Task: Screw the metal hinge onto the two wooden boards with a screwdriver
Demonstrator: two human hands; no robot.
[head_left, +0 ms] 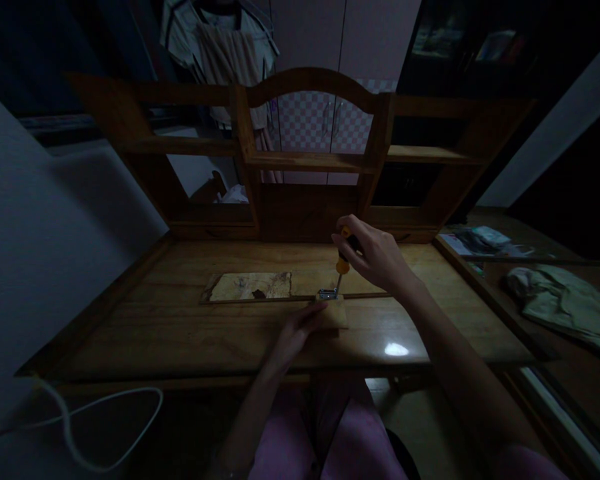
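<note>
My right hand point(373, 250) is wrapped round the handle of a yellow and black screwdriver point(343, 265). The screwdriver stands nearly upright, its shaft pointing down at a small shiny metal fitting point(327, 293), which looks like a hinge or latch. That fitting sits on the edge of a small light wooden block point(334, 313). My left hand point(300, 328) grips the block's left side, with the fingertips close to the fitting. Behind the block lies a long wooden board point(250, 287), its left part pale and stained with a dark, torn patch. Whether the tip touches a screw is too small to tell.
All this rests on a wooden desk point(180, 327) with a raised shelf unit point(310, 161) along its back. A folded pale cloth point(565, 300) and a plastic bag point(490, 237) lie on the right. At lower left hangs a white cable point(115, 398).
</note>
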